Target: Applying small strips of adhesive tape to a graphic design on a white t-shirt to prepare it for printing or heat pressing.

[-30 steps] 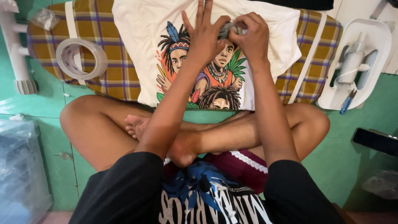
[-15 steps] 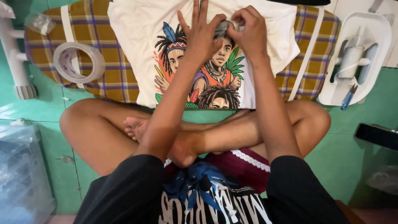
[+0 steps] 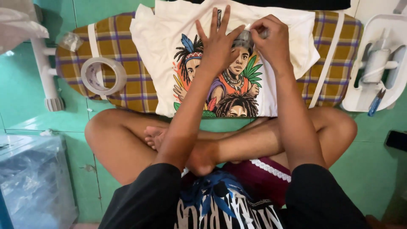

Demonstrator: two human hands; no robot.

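Your left hand (image 3: 218,44) is pressing flat, fingers spread, on the white printed shirt (image 3: 169,46) lying across the plaid ironing board (image 3: 127,51). Your right hand (image 3: 271,42) is pinching something small at the print's top; what it is, I cannot tell. The shirt's upper edge is cut off.

We've got the shirt (image 3: 169,51) lying on the ironing board (image 3: 127,91), tape roll (image 3: 103,76) to its left, tray (image 3: 375,63) off right.
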